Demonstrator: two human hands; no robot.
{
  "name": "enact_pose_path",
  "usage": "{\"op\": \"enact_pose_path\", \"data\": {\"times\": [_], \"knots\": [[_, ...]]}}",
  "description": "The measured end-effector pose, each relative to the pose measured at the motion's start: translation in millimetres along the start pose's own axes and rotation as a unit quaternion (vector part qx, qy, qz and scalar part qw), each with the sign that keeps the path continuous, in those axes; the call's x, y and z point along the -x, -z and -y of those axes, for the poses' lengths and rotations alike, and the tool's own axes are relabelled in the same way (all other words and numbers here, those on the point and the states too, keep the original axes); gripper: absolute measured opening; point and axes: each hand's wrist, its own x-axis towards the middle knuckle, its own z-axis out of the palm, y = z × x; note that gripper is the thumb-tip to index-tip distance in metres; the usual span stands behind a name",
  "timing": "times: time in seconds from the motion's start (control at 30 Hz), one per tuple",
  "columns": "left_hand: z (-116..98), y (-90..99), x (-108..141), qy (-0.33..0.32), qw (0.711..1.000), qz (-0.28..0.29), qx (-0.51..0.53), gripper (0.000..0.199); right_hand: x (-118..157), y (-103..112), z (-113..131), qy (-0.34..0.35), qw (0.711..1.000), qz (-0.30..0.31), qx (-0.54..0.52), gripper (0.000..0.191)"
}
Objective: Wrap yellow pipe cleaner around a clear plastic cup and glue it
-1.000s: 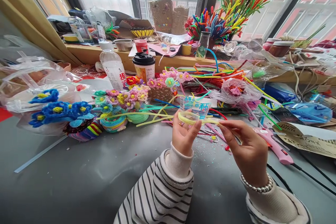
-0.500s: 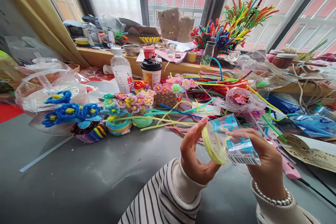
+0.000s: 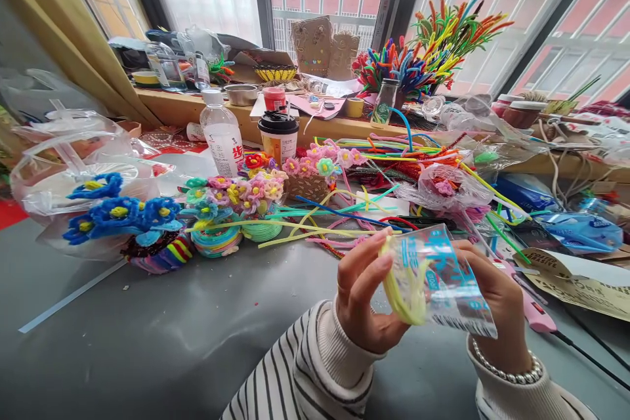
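Between my two hands is a clear plastic bottle section with blue print and a barcode, lying on its side. Pale yellow pipe cleaner is wound around its left end. My left hand grips that wound end, fingers over the top and thumb below. From behind and to the right, my right hand holds the plastic; some of its fingers are hidden by it. Just beyond lie loose yellow pipe cleaners on the grey table.
Pipe-cleaner flowers in small pots, including blue flowers, stand at the left. Behind them are a water bottle and a lidded cup. A pink glue gun with a cord lies right of my right hand.
The plastic section has turned, so more of its printed side faces me. My left fingers have come down over the yellow winding. The whole view has shifted slightly right.
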Motion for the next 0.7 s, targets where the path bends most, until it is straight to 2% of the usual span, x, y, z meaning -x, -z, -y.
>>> {"op": "enact_pose_path", "data": {"times": [0.03,0.07,0.1,0.13,0.17,0.23,0.3,0.37,0.47,0.7], "knots": [[-3.0,1.2,-5.0,-0.013,0.999,-0.01,0.032,0.073,0.2,-0.1,0.5,0.003,1.0,0.0,0.005,0.016],[-5.9,1.6,-9.2,0.019,0.998,-0.018,0.058,0.074,0.3,-0.3,1.7,0.008,1.0,-0.001,0.01,0.015],[-8.4,1.2,-12.5,0.081,0.992,-0.034,0.096,0.074,0.3,-0.7,3.5,0.012,1.0,0.0,0.012,0.014],[-10.2,0.2,-14.7,0.18,0.971,-0.035,0.156,0.07,0.4,-1.4,5.8,0.014,1.0,0.001,0.014,0.014],[-11.3,-1.3,-16.2,0.264,0.938,-0.052,0.219,0.065,0.4,-2.2,8.7,0.016,1.0,0.002,0.013,0.014],[-11.1,-4.5,-17.6,0.4,0.854,-0.079,0.323,0.057,0.9,-4.4,14.8,0.014,1.0,0.005,0.014,0.014],[-8.9,-6.5,-18.4,0.482,0.787,-0.093,0.374,0.055,1.8,-6.9,20.3,0.009,1.0,0.0,0.025,0.014],[-6.3,-6.4,-19.7,0.526,0.745,-0.099,0.398,0.055,2.8,-8.7,23.9,0.009,0.999,-0.013,0.04,0.014],[-4.9,-4.1,-22.9,0.551,0.711,-0.1,0.425,0.054,3.6,-9.6,26.0,0.023,0.998,-0.035,0.053,0.015],[-7.0,-3.2,-23.5,0.551,0.705,-0.085,0.439,0.053,3.6,-9.9,27.2,0.035,0.994,-0.072,0.073,0.018]]}}
